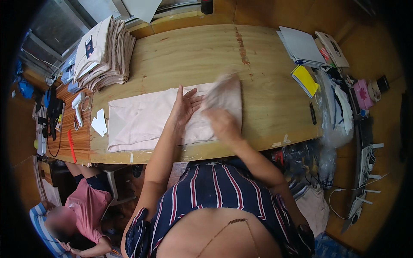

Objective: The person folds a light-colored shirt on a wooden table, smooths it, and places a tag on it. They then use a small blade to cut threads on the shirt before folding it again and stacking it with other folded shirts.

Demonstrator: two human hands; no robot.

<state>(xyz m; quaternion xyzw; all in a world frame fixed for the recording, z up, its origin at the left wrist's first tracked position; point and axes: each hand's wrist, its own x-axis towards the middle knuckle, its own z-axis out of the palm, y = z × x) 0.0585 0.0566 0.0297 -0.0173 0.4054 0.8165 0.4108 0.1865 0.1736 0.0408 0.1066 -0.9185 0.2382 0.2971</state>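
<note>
Our left hand (185,105) lies flat, fingers spread, on the pale pink cloth (137,122) on the wooden table (193,51); our right hand (221,122) grips its blurred, lifted end.

The right hand (220,122) is smeared by motion, so its fingers and grip cannot be told. The end of the pink cloth (142,120) lifted near it is blurred too, its edge lost. The left hand (185,105) lies flat and covers part of that cloth. At the tabletop's (266,86) right edge, small things in clear plastic bags (333,112) are too cluttered to name. A dark object (207,6) at the far edge is cut off.
</note>
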